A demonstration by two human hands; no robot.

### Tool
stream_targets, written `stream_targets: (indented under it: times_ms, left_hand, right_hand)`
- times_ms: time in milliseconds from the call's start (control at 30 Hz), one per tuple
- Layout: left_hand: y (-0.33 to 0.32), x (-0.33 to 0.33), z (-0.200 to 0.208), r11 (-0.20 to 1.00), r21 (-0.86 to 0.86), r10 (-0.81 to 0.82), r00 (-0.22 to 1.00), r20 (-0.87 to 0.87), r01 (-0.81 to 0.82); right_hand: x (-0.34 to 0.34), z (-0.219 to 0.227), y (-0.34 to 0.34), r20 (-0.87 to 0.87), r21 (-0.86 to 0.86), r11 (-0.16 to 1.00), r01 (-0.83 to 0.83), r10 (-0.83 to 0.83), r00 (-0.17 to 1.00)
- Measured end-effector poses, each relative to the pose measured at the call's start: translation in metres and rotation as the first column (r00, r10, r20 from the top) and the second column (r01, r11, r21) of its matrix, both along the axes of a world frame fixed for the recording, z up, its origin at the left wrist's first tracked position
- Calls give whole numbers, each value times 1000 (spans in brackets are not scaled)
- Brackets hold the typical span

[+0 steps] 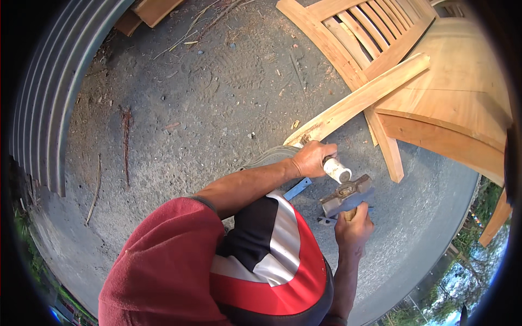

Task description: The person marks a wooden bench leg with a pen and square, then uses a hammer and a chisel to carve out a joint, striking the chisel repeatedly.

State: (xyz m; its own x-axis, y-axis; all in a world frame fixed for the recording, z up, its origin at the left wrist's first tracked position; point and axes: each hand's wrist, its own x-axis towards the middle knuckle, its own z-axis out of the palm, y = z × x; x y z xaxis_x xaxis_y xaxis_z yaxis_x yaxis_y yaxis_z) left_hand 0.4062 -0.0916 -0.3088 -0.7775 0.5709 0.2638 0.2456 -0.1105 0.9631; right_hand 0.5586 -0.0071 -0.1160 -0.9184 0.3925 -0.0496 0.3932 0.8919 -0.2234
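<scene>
My left hand [314,157] is wrapped round a chisel with a white cylindrical handle [335,169]. Its lower end points at the near end of a pale wooden board [361,100], where the wood looks cut and darkened; the hand hides most of the blade. In my right hand [353,228] is a hammer, gripped by its wooden handle close under the heavy metal head [346,195]. That head is just beside the butt of the chisel; whether they touch I cannot tell.
The board's far part rests against a slatted wooden frame [348,41] and a curved wooden panel [446,98]. A blue metal piece [298,188] lies by my leg. Corrugated metal sheet [51,92] stands at the left. Twigs and wood chips litter the grey ground [179,136].
</scene>
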Motion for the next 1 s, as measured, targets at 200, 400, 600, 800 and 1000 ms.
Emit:
stream_targets:
  times_ms: [200, 400, 600, 800, 1000]
  left_hand:
    - [-7, 9, 2, 988, 39, -148, 986, -78, 152]
    - [7, 10, 8, 992, -10, -125, 988, -88, 125]
    - [6, 6, 1, 998, -57, 2, 1000, 9, -1]
    - [3, 8, 7, 982, -65, -177, 984, -14, 176]
    - [9, 12, 5, 960, -199, -224, 968, -117, 198]
  right_hand:
    - [-32, 123, -19, -831, -265, 964, 19, -239, 502]
    - [-7, -6, 9, -81, 203, 976, -76, 94, 992]
    - [-26, 114, -22, -757, -292, 948, 127, -310, 575]
    - [-5, 13, -6, -872, -301, 952, -53, -252, 419]
    - [46, 8, 20, -62, -137, 974, 183, -192, 979]
